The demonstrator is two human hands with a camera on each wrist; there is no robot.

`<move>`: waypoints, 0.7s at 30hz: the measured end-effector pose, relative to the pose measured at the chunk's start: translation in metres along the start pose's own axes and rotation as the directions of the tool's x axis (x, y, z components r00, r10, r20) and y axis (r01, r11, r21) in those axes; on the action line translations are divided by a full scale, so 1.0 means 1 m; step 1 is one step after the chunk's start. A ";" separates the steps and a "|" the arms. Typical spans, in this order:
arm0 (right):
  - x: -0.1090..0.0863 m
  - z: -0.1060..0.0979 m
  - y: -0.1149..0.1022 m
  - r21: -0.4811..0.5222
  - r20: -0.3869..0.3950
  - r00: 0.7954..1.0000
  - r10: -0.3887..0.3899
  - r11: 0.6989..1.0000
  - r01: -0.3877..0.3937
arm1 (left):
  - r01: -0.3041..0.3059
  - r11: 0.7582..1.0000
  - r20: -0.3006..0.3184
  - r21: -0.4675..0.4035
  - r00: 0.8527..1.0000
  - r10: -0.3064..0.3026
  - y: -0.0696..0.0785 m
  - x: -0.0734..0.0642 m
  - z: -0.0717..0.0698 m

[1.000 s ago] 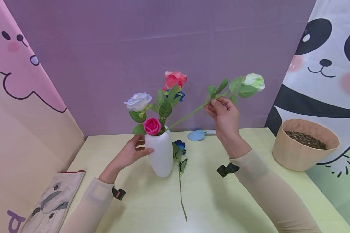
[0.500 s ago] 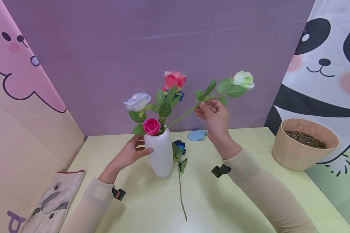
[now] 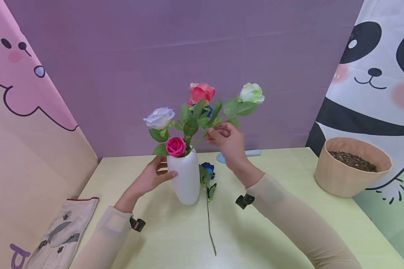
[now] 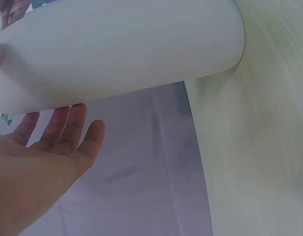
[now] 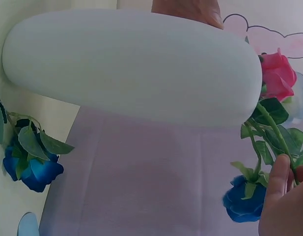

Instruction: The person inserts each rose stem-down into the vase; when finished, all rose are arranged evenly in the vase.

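My left hand (image 3: 152,176) holds the white vase (image 3: 184,181) near its top, thumb across the front and fingers at the side; the left wrist view shows fingertips against the vase wall. In the vase stand a pale lilac rose (image 3: 159,118), a pink rose (image 3: 176,146), a coral-red rose (image 3: 202,92) and a blue rose (image 5: 244,199). My right hand (image 3: 229,144) pinches the green stem of a white-green rose (image 3: 251,93) just below its leaves. That stem slants down into the vase mouth, its lower end hidden inside.
Right of the vase, a blue rose (image 3: 208,171) lies on the table (image 3: 175,239). A light blue trowel (image 3: 252,152) is partly hidden behind my right hand. At right stands a tan pot (image 3: 343,179) of soil; a folded cloth (image 3: 62,231) lies at left.
My right hand has moved left toward the vase, bringing the white-green rose nearer the other flowers and its stem more upright. My left hand and the vase stay in place.
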State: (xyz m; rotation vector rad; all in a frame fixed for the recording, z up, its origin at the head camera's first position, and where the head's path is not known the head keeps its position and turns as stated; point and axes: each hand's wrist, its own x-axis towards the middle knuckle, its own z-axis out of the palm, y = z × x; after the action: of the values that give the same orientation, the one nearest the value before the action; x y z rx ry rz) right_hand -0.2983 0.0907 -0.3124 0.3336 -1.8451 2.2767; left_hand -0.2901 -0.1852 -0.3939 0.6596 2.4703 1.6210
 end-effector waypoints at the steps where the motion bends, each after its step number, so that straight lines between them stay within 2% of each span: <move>1: 0.000 0.001 0.001 -0.014 0.007 1.000 0.002 1.000 -0.002 | 0.002 1.000 0.000 0.000 1.000 -0.002 0.000 0.000 0.000; 8: -0.002 0.008 0.007 -0.052 0.018 1.000 0.017 0.999 -0.016 | 0.002 1.000 -0.006 0.007 1.000 -0.002 0.000 -0.001 0.001; 16: -0.002 0.016 0.010 0.000 -0.029 0.999 -0.016 1.000 0.016 | -0.005 1.000 -0.005 0.001 1.000 0.005 0.001 -0.001 0.001; 21: -0.002 0.021 0.015 -0.053 -0.002 1.000 -0.028 0.998 0.028 | -0.002 1.000 -0.006 -0.003 1.000 0.002 0.002 -0.002 0.002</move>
State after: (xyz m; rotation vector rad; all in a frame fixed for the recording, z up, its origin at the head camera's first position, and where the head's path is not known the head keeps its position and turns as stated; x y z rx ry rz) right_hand -0.3002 0.0674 -0.3232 0.3452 -1.8838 2.2040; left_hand -0.2877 -0.1839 -0.3931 0.6578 2.4716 1.6290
